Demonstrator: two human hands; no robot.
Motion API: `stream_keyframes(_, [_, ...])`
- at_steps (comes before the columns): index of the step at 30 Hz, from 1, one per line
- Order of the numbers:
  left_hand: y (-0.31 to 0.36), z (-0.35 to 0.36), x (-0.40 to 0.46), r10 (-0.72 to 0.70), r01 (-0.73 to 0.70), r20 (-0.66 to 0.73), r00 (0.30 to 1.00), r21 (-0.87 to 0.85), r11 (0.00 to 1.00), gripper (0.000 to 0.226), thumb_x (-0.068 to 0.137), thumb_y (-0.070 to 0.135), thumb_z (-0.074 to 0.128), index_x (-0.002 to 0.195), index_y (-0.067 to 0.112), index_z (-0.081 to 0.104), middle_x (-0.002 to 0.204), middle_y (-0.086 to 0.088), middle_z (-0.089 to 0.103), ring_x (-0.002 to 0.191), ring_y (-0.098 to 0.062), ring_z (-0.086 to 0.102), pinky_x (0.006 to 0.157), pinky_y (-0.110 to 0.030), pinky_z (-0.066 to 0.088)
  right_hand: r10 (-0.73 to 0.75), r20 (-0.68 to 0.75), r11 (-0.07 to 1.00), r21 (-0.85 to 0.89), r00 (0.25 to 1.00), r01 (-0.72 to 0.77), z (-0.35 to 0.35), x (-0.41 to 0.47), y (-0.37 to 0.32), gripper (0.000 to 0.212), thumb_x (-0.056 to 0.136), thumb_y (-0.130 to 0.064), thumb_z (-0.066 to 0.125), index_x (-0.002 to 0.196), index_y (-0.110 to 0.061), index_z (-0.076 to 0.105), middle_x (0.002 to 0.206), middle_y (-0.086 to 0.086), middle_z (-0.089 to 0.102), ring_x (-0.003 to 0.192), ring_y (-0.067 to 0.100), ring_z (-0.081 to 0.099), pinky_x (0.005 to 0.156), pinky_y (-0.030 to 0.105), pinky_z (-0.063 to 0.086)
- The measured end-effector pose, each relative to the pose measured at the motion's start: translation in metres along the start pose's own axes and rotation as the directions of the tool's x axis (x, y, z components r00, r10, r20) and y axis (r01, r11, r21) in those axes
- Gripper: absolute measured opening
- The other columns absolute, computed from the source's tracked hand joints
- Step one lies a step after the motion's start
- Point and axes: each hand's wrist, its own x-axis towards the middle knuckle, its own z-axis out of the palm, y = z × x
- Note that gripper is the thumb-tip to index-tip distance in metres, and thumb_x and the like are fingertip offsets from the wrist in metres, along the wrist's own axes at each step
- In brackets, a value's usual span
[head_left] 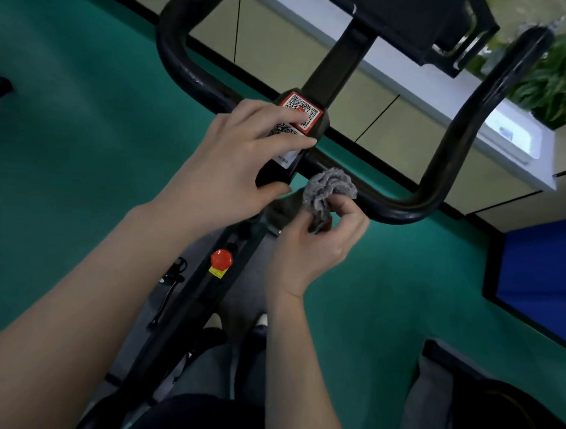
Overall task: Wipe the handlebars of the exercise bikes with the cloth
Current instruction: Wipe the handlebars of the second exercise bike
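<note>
Grey cloth (329, 192) bunched in right fingers (349, 213).

The handlebars (451, 146) are glossy black, and the cloth (329, 190) held in the fingers (346, 210) is grey with a fluffy, ribbed texture. Just above the fingers of the other hand, the sticker (300, 111) is red-framed with a black-and-white code pattern. Below the fingers, the knob (221, 259) is red over a yellow label, and the floor (86, 117) is teal green.
</note>
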Motion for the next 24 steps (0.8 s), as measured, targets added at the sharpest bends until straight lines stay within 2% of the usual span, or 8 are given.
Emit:
stream_keyframes(5, [0.003,-0.001,0.000,0.012,-0.012,0.010,1.000,0.021,1.000,0.058,0.072,0.021,0.077,0.127,0.019,0.058,0.138,0.000,0.047,0.124,-0.022,0.034,0.097,-0.041,0.027,0.008,-0.077,0.997,-0.078,0.997,-0.014,-0.028,0.012,0.014,0.024,0.071,0.018,0.054,0.090,0.004,0.058,0.090,0.008,0.051,0.086,0.015,0.050,0.080,0.011,0.039])
stream_keyframes(7, [0.006,-0.002,0.000,0.022,-0.022,-0.002,1.000,0.060,0.998,0.057,0.072,0.022,0.078,0.126,0.017,0.059,0.136,-0.003,0.049,0.124,-0.025,0.035,0.097,-0.038,0.023,0.040,-0.095,0.996,-0.078,0.995,-0.047,-0.038,0.017,0.019,0.018,0.077,0.013,0.058,0.093,0.004,0.057,0.092,0.006,0.050,0.087,0.012,0.049,0.080,0.019,0.042])
stream_keyframes(10, [0.015,-0.001,0.004,0.071,-0.069,-0.006,0.997,0.128,0.989,0.056,0.071,0.027,0.077,0.123,0.015,0.060,0.130,-0.006,0.052,0.124,-0.029,0.040,0.100,-0.040,0.022,0.015,-0.087,0.998,-0.062,0.996,-0.020,-0.043,0.020,0.023,0.016,0.082,0.003,0.066,0.094,0.004,0.056,0.093,0.006,0.050,0.087,0.013,0.049,0.079,0.028,0.045])
stream_keyframes(13, [0.029,0.008,0.013,0.140,-0.144,0.035,0.989,0.149,0.978,0.055,0.073,0.029,0.075,0.123,0.014,0.060,0.125,-0.004,0.056,0.125,-0.027,0.043,0.103,-0.039,0.019,0.014,-0.083,0.999,-0.049,0.996,-0.018,-0.043,0.022,0.025,0.016,0.082,0.003,0.065,0.095,0.003,0.056,0.093,0.003,0.050,0.088,0.017,0.051,0.078,0.040,0.047])
stream_keyframes(18, [0.049,0.028,0.019,0.191,-0.204,0.094,0.977,0.154,0.967,0.052,0.073,0.028,0.075,0.121,0.012,0.061,0.117,-0.004,0.061,0.119,-0.027,0.049,0.105,-0.040,0.023,0.101,-0.154,0.995,0.004,0.983,-0.101,-0.061,0.050,0.039,0.016,0.084,-0.007,0.064,0.094,0.001,0.053,0.091,0.010,0.050,0.086,0.025,0.050,0.078,0.033,0.044])
stream_keyframes(22, [0.059,0.042,0.023,0.182,-0.198,0.126,0.975,0.125,0.972,0.050,0.074,0.026,0.075,0.120,0.011,0.061,0.114,-0.006,0.060,0.111,-0.029,0.052,0.101,-0.041,0.030,0.146,-0.082,0.989,0.039,0.986,-0.143,-0.072,0.069,0.049,0.018,0.084,-0.003,0.061,0.099,0.003,0.053,0.096,0.017,0.052,0.090,0.033,0.052,0.084,0.046,0.045])
stream_keyframes(24, [0.062,0.046,0.026,0.159,-0.173,0.124,0.979,0.108,0.979,0.046,0.075,0.025,0.074,0.117,0.011,0.062,0.111,-0.006,0.060,0.107,-0.028,0.053,0.097,-0.041,0.034,0.155,-0.055,0.985,0.085,0.986,-0.150,-0.072,0.064,0.047,0.017,0.084,-0.003,0.061,0.098,-0.004,0.051,0.094,0.015,0.051,0.087,0.027,0.051,0.081,0.039,0.045])
